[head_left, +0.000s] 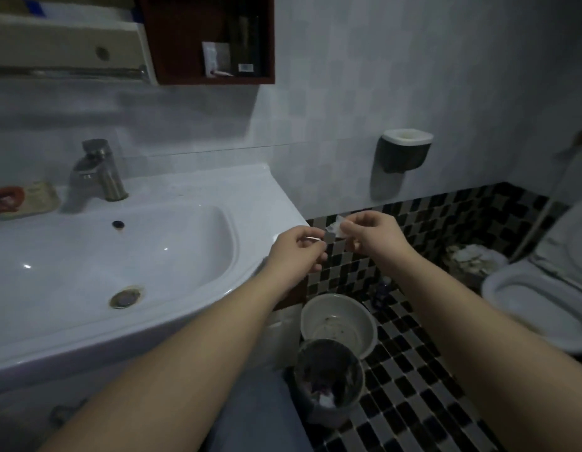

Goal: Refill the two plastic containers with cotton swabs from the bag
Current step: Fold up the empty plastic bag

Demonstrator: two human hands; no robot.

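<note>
Beside a bathroom washbasin (218, 187), the left hand (296, 252) pinches a thin white stick (313, 238) — possibly a cotton swab — while the right hand (369, 236) grips a crumpled white packet (337, 227), perhaps the bag. No plastic containers show; refilling appears hardly begun.
</note>
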